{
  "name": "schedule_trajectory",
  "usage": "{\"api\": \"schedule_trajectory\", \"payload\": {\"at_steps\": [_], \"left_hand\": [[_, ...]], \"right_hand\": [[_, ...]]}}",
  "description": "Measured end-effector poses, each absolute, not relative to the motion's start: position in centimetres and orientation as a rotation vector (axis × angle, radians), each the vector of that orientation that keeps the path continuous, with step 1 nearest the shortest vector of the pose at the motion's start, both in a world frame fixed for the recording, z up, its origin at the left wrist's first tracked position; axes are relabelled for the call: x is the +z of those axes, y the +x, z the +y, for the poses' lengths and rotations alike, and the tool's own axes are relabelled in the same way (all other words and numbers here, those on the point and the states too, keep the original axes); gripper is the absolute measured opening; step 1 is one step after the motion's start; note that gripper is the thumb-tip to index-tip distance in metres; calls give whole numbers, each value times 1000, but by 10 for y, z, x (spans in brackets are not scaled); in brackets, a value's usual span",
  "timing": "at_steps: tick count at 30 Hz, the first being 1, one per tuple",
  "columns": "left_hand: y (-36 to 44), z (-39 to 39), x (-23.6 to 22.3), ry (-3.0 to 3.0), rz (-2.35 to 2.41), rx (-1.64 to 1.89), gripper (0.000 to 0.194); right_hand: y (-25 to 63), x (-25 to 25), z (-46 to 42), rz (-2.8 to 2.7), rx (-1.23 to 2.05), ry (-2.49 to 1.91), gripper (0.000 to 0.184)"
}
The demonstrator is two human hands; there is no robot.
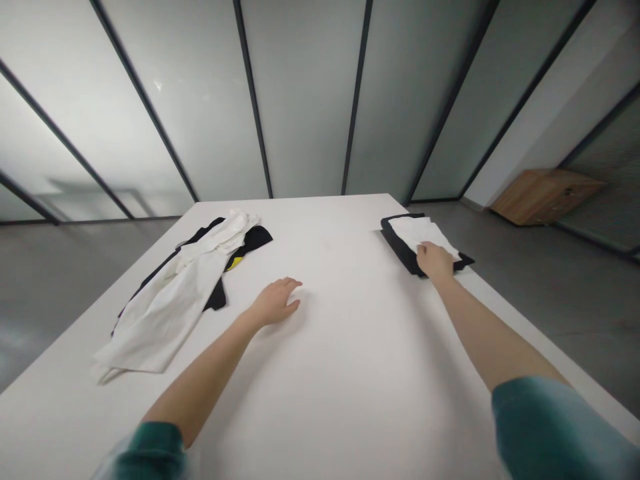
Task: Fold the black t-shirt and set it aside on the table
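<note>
My right hand [436, 261] is at the near edge of a folded white garment [419, 231], its fingers curled on the cloth. That garment lies on top of folded black clothing [398, 249], forming a stack by the table's right edge. Over the middle of the table, my left hand [276, 301] holds nothing; its thumb stands apart from its fingers. To its left, a loose white garment [170, 303] is spread lengthwise across a pile of dark clothes [258, 237]. A bit of yellow [234, 263] shows at the pile's right side.
The white table [330, 400] narrows toward the far edge. Frosted glass panels [305, 100] with dark frames rise behind it. A wooden cabinet [537, 193] stands on the grey floor [590, 293] at the far right.
</note>
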State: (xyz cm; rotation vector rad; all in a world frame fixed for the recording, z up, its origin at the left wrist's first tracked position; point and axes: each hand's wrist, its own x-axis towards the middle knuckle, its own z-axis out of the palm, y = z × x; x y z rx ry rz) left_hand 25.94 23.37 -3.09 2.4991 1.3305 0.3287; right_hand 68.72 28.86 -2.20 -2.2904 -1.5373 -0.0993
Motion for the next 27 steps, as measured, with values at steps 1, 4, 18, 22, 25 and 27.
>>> {"api": "schedule_trajectory", "payload": {"at_steps": [1, 4, 18, 22, 25, 27], "left_hand": [[269, 238, -36, 2474, 1298, 382, 46], [290, 248, -50, 2392, 1301, 567, 59], [292, 253, -69, 2482, 1386, 482, 38], [282, 267, -77, 1982, 1354, 818, 39], [277, 273, -87, 1462, 1285, 934, 40], [279, 272, -92, 1131, 1216, 982, 35]], "right_hand": [[672, -22, 285, -1597, -41, -2159, 41], [622, -26, 266, -1959, 496, -1592, 36], [539, -85, 278, -1461, 746, -1374, 35], [536, -95, 273, -1661, 695, -1357, 33], [537, -95, 269, -1742, 544, -1247, 28], [536, -94, 266, -1774, 405, -1133, 25]]}}
